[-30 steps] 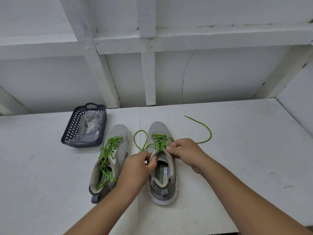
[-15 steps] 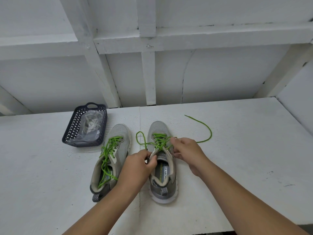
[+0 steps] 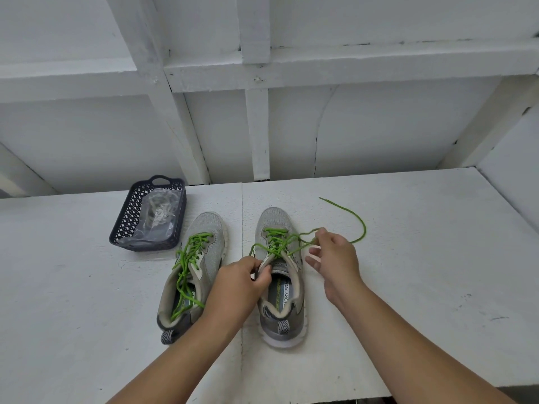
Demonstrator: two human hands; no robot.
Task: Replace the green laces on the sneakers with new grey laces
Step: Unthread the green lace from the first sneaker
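The left hand gripped the right sneaker at its tongue while the right hand pinched its green lace out rightward.

A dark basket sits on the white table.

Basket flanks left sneaker; right tabletop bare.

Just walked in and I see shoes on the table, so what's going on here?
A person is unlacing the right-hand grey mesh sneaker. The left hand grips its collar at the tongue, while the right hand pinches the bright green lace and draws it out sideways. The other grey sneaker is fully laced in green. A clear plastic packet lies in the dark perforated plastic basket.
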